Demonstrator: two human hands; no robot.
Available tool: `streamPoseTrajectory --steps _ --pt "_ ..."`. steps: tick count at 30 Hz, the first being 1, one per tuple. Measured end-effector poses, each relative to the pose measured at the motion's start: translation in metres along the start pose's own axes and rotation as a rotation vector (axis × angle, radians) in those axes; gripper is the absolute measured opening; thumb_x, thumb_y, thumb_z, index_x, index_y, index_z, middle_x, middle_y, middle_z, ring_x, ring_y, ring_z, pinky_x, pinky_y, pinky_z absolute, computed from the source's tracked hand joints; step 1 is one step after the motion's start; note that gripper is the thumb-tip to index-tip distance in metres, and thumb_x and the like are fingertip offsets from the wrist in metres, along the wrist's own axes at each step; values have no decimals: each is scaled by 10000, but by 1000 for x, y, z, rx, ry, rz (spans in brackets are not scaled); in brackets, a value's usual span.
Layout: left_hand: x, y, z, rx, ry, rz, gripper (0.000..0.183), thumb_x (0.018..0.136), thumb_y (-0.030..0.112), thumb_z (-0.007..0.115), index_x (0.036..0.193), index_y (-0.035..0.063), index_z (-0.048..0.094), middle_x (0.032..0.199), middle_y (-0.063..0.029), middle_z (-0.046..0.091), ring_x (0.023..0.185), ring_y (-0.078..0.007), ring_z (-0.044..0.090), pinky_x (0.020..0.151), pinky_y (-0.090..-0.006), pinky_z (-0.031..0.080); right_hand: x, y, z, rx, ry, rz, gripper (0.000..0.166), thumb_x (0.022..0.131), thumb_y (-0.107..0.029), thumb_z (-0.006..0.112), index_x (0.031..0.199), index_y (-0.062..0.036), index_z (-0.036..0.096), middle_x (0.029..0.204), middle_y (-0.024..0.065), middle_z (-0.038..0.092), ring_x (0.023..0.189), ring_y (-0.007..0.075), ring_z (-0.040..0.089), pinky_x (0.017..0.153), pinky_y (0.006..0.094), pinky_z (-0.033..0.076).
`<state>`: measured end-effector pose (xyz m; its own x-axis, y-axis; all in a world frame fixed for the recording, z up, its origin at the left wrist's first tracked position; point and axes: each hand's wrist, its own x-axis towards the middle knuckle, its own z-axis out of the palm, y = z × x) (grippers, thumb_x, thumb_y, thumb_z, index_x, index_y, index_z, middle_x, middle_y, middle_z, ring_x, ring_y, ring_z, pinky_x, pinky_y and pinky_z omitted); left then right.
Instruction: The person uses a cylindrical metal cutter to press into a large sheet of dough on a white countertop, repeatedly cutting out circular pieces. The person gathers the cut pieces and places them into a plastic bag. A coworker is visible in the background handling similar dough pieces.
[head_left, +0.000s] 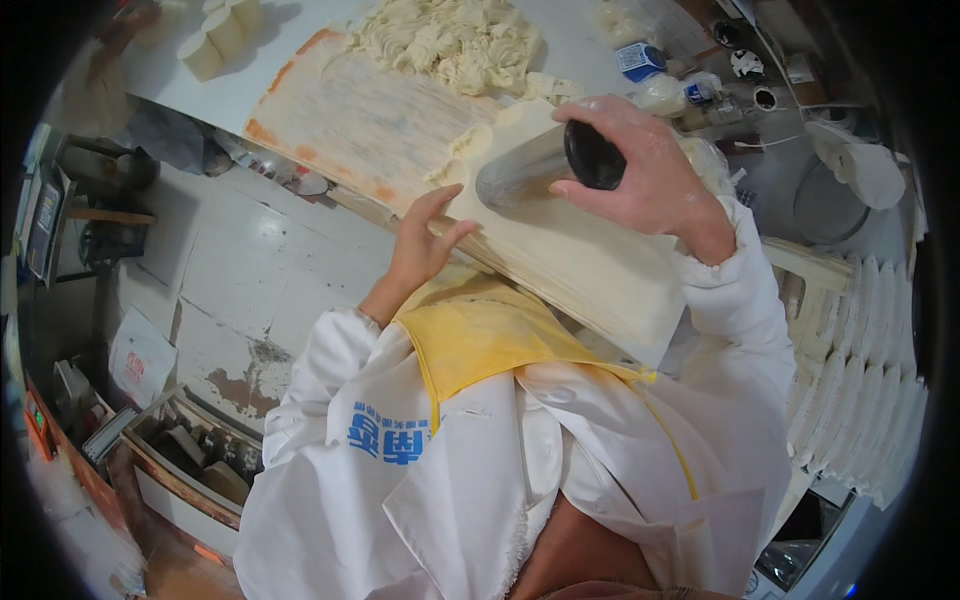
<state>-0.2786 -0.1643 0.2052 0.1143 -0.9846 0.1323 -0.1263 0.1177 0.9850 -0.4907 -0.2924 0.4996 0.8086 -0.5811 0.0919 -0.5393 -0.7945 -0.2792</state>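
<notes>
My right hand (645, 165) grips a metal cylinder (525, 171) by its black end, above a pale layer of dough or paste (592, 262) on the work table. My left hand (431, 240) has thumb and fingers apart at the near edge of that layer, just left of the cylinder, and seems to hold nothing. Left of the layer lies a flat surface with orange edges (360, 127), thinly smeared with pale matter. Beyond it rises a large heap of ridged, pale dough-like material (450, 41). A ragged lip of the same matter lies near my left fingertips.
Several pale cylindrical pieces (221, 34) stand at the back left of the white table (161, 82), near another person's arm. Bottles and plastic-wrapped items (697, 94) crowd the right side. Stacked white ridged items (855, 375) stand at my right. A wooden box (187, 457) is at lower left.
</notes>
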Motion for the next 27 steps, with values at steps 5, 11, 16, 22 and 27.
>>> streamPoseTrajectory --steps 5,11,16,22,27 --pt "-1 -8 3 -8 40 61 610 921 169 908 1472 48 675 1443 -152 695 1261 -248 695 1116 -384 544 -2 -21 15 -47 -26 -34 620 816 -343 904 1353 -124 684 1237 136 718 1151 368 693 961 460 584" --pt "1 -3 1 -6 46 56 599 908 192 919 1448 53 699 1411 -152 721 1227 -242 701 1087 -384 552 3 -36 20 -80 -39 -49 625 802 -288 912 1356 -122 675 1277 159 698 1154 392 674 980 461 562" --pt "3 -2 0 -23 35 42 592 904 199 921 1436 56 705 1400 -146 727 1222 -237 696 1081 -381 547 7 -40 23 -88 -71 -44 608 808 -317 899 1339 -119 680 1244 154 704 1144 391 686 947 468 578" --pt "3 0 1 -36 26 1 583 904 200 919 1429 61 707 1389 -135 727 1203 -237 697 1074 -382 546 13 -41 25 -104 -91 -58 609 809 -332 894 1338 -113 686 1235 152 710 1172 389 683 952 476 579" --pt "3 4 1 -48 33 -7 574 899 195 921 1416 57 715 1373 -141 737 1206 -245 702 1076 -383 546 16 -42 24 -109 -122 -42 617 806 -333 895 1345 -112 692 1247 148 707 1184 385 679 966 477 575"
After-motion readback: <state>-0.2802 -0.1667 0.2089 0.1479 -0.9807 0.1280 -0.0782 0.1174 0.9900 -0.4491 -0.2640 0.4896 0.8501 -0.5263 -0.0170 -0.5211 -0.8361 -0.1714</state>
